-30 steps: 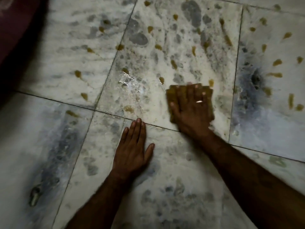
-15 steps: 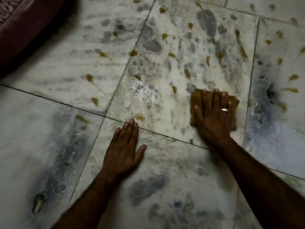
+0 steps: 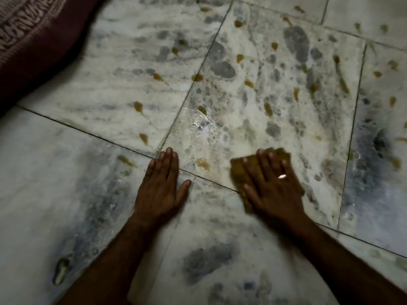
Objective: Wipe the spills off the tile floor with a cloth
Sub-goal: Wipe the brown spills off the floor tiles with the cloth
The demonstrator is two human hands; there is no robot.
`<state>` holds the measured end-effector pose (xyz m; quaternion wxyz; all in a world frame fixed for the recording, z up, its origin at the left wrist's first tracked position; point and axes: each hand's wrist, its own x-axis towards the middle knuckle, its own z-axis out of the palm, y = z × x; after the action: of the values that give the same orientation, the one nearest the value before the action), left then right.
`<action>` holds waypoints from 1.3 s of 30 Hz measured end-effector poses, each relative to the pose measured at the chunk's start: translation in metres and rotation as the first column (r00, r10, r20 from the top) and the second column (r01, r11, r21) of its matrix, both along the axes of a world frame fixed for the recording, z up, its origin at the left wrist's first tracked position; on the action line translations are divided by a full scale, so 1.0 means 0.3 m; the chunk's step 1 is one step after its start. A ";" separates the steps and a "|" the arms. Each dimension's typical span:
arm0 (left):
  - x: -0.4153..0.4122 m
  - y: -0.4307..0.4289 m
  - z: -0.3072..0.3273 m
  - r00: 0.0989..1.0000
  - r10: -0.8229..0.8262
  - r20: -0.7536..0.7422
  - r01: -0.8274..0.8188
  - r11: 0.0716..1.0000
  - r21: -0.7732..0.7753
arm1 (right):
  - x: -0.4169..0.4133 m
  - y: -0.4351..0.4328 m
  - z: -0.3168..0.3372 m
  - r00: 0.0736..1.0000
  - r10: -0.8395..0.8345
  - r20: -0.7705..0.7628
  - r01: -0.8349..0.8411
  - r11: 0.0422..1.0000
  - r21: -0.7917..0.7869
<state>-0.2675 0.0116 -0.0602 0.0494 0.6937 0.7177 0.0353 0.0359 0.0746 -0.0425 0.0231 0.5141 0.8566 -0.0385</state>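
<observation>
Wipe stroke pulled back toward the body.

Right hand (image 3: 273, 186), flat and spread, presses the cloth (image 3: 239, 170) at 6 o'clock of the spattered tile, nearer the left hand (image 3: 160, 186), open-palmed on the floor (image 3: 55, 161). Brown spills (image 3: 202, 162) beyond remain.

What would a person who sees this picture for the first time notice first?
Most likely the two bare hands pressed on the pale marble tile floor: the right hand, wearing a ring, is flat on a yellowish cloth, while the left hand rests open on the bare tile beside it. Next come the many brown-yellow spill drops scattered beyond the hands, and a dark red patterned fabric at the upper left corner.
</observation>
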 end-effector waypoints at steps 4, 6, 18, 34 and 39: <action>-0.008 0.008 -0.005 1.000 -0.013 0.018 0.013 1.000 0.012 | -0.153 0.276 0.000 0.972 -0.230 -0.041 0.228 0.972 -0.050; -0.009 0.009 -0.005 1.000 -0.017 0.022 0.016 1.000 0.018 | -0.299 0.330 0.005 0.976 -0.210 -0.060 0.204 0.974 -0.098; -0.013 -0.002 -0.001 0.997 -0.024 0.078 0.022 0.999 0.028 | -0.079 -0.066 0.011 0.981 0.195 -0.015 -0.195 0.981 0.000; -0.013 0.001 0.021 0.981 0.003 0.193 -0.002 1.000 -0.003 | -0.083 0.213 0.121 0.980 -0.039 0.197 0.096 0.952 -0.292; -0.012 0.026 0.049 0.971 0.022 0.239 -0.005 0.998 -0.069 | -0.090 0.274 0.162 0.968 0.079 0.237 0.024 0.916 -0.401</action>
<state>-0.2710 0.0195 -0.0455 0.1592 0.6774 0.7120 0.0946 0.0088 0.1570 0.0061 0.2354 0.4869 0.8279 -0.1483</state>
